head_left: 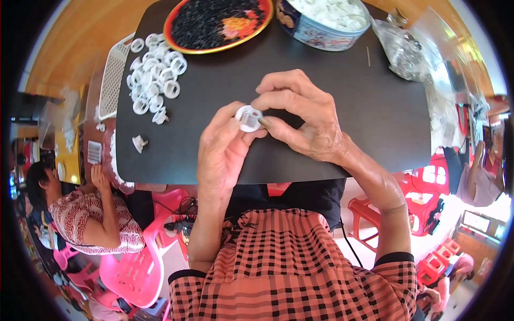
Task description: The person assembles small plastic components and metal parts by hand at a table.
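Note:
Over the near middle of the dark table, my left hand (220,144) is closed on a small round white plastic part (248,119), its face turned up. My right hand (305,115) comes in from the other side, thumb and fingers bent at the part's right edge; whether they pinch a tiny piece there is too small to see. To the left lies a heap of similar white ring-shaped plastic parts (155,75). One single white part (140,143) sits apart from the heap, nearer the table's left front corner.
At the far side stand a red-rimmed tray (251,41) of small black pieces and a round blue tin (327,41) full of white pieces. A clear plastic bag (409,56) of small metallic parts lies far right. A white basket (110,80) edges the left; another person (99,219) sits there.

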Tool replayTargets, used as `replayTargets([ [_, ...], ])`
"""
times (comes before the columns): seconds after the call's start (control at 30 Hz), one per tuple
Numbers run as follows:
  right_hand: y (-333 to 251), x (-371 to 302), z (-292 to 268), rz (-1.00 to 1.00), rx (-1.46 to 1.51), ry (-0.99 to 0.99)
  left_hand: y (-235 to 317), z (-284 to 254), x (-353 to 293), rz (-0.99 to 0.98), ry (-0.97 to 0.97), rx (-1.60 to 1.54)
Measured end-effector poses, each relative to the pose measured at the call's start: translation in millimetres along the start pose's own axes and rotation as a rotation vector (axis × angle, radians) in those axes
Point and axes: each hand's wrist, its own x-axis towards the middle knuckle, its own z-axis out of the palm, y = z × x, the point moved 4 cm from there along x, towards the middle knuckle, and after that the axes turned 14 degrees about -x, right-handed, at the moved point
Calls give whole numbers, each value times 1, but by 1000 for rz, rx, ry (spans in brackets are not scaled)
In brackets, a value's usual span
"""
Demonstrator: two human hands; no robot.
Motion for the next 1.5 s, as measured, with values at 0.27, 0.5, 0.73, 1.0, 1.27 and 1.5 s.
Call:
replayTargets([
  [0.27, 46, 13, -57, 328, -158, 88, 1, -4, 8, -65, -88, -64],
  [0.5, 80, 24, -56, 249, -309, -256, 0, -4, 6, -58, -47, -110],
  [0.73, 73, 90, -25, 20, -359, -179, 0, -7, 2, -71, -24, -122],
  [1.0, 97, 146, 28, -81, -353, -458, 0, -3, 0, -119, 11, -149],
  [1.27, 120, 156, 64, -70, -457, -607, 0, -1, 1, -182, -27, -151],
  [1.5, 120, 165, 49, -25, -424, -574, 0, -3, -2, -206, -42, -183],
])
